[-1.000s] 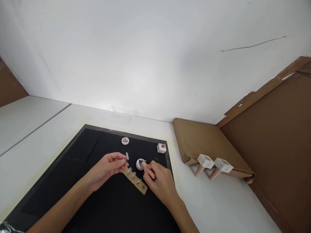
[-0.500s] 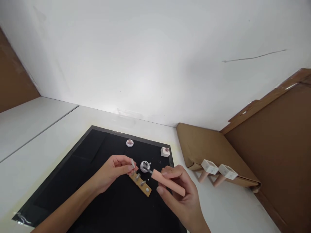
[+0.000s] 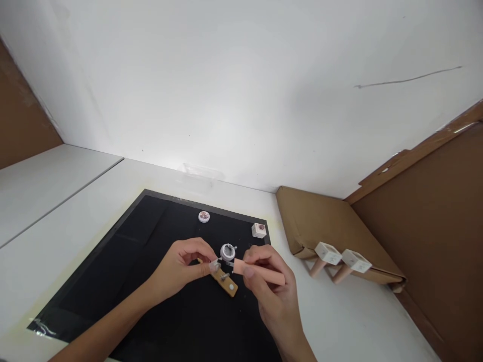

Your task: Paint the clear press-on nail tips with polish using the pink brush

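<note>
My left hand [image 3: 184, 269] is closed, pinching a small pale piece [image 3: 215, 263] that looks like a nail tip. My right hand [image 3: 271, 281] grips a nail polish brush by its long peach cap [image 3: 260, 273]. The brush end points left and meets or nearly meets the pale piece; contact cannot be made out. Under and beside my left fingertips lies a yellow-brown strip [image 3: 229, 287] bearing small grey pegs. Just beyond the brush is a small round white pot [image 3: 227, 252] with grey matter on its rim.
A round patterned lid [image 3: 204, 216] and a white cube bottle [image 3: 258, 230] with a dark top sit on the black mat [image 3: 166, 221]. To the right, two white bottles [image 3: 328, 253] with peach caps rest beside a brown cardboard box [image 3: 317, 216]. A white wall [image 3: 226, 90] rises behind.
My right hand has brought the brush from the pot down toward the pale piece. My left hand has moved slightly right, toward the brush. The view has shifted a little.
</note>
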{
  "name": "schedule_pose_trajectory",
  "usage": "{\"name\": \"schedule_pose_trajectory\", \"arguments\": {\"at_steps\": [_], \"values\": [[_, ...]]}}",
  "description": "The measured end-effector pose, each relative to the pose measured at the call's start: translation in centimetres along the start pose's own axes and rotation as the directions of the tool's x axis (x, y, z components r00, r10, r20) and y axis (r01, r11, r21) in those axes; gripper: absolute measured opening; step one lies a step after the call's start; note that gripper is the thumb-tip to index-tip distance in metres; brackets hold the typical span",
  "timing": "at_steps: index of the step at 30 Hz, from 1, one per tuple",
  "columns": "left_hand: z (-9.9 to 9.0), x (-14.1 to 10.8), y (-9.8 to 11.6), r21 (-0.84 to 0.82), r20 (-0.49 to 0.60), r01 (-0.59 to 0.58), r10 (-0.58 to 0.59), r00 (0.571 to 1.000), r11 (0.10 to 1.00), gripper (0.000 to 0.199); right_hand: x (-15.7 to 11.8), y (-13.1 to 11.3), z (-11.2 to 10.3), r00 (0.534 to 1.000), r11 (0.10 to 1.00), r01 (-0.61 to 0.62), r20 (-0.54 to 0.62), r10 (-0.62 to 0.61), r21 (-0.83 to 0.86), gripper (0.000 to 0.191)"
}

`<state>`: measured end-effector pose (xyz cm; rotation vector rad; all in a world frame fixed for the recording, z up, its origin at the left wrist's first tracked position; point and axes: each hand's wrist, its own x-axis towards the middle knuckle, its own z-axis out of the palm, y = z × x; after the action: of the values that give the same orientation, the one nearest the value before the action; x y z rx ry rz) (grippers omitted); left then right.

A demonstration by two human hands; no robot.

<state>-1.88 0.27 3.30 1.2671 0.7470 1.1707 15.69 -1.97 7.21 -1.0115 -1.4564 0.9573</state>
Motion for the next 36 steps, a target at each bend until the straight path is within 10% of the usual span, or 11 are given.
{"name": "schedule_pose_trajectory", "arguments": {"at_steps": [36], "values": [[0.4, -0.2, -0.8, 0.323, 0.038, -0.109, 0.102, 0.994, 0.940, 0.017, 0.2, 0.3, -1.0, 0.996, 0.971, -0.044, 0.064, 0.061, -0.233, 0.014]]}}
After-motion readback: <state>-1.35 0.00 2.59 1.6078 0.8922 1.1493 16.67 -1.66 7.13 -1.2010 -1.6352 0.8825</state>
